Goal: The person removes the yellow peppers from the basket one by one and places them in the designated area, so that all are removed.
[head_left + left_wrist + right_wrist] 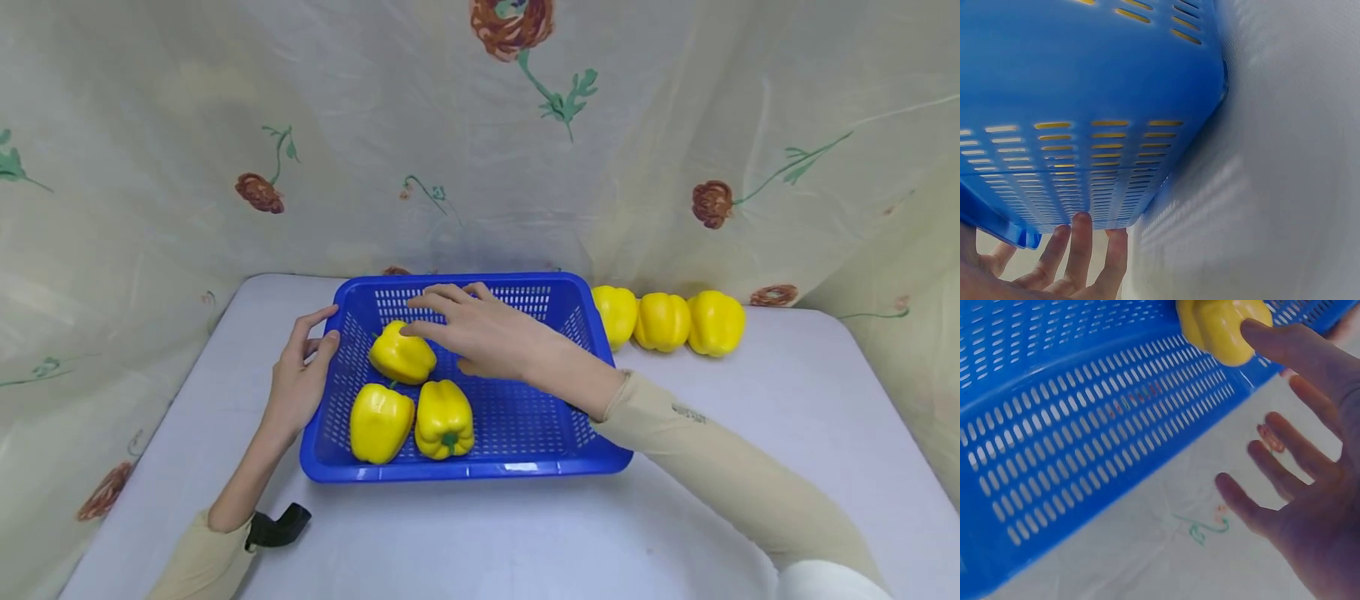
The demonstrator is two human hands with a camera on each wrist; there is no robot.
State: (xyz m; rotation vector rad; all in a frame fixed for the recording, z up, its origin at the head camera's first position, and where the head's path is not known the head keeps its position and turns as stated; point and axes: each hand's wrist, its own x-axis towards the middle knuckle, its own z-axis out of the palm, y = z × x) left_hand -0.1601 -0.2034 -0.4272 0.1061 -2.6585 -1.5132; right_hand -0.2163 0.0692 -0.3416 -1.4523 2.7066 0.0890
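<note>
A blue plastic basket [517,417] with slotted walls stands on the table. Three yellow bell peppers lie in its left part: a rear pepper [402,353], a front-left pepper [381,423] and a front-right pepper [445,419]. My right hand [487,333] hovers over the basket, fingers spread, holding nothing; in the right wrist view its thumb overlaps the rear pepper [1225,328], and I cannot tell whether they touch. At the basket's left side, my left hand [300,387] touches the rim. The left wrist view shows its extended fingers [1079,250] by the outer wall [1085,75].
Three more yellow bell peppers [663,322] stand in a row beyond the basket's right rear corner, against the floral curtain [480,167]. A white cloth covers the table [787,433]. A black device [277,527] is at my left wrist.
</note>
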